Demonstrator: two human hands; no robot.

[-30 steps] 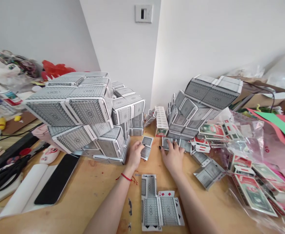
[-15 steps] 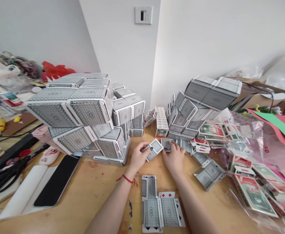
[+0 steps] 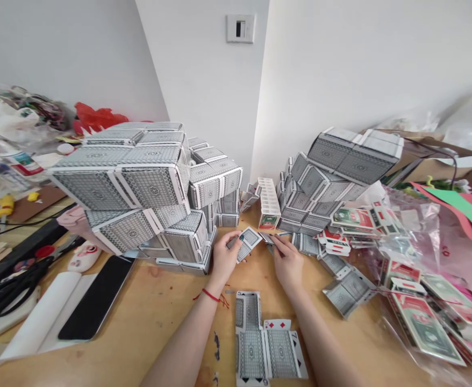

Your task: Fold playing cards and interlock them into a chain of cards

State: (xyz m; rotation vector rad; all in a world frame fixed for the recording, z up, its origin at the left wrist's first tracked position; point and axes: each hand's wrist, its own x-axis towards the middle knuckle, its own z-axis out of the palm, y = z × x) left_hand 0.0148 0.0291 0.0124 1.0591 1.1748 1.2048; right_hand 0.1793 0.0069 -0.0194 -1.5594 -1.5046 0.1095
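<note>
My left hand (image 3: 226, 256) is closed on a playing card (image 3: 249, 243), its patterned grey back facing up and a line across its middle. To the right, my right hand (image 3: 287, 261) pinches another card-like piece (image 3: 267, 237), tilted and partly hidden by the fingers. The two held pieces are close together but seem apart. Nearer to me, between my forearms, interlocked folded cards (image 3: 251, 344) lie flat on the wooden table (image 3: 171, 333). More folded card pieces (image 3: 306, 243) rest just right of my right hand.
Card-built block structures stand at the left (image 3: 151, 188) and right (image 3: 320, 183). A row of card boxes (image 3: 268, 201) sits between them. Red and green card boxes (image 3: 425, 322) and plastic wrap fill the right side. A phone (image 3: 97, 298) and scissors (image 3: 22, 285) lie left.
My right hand has lifted a card piece that lay under its fingers and now pinches it. My left hand has shifted slightly left with its card.
</note>
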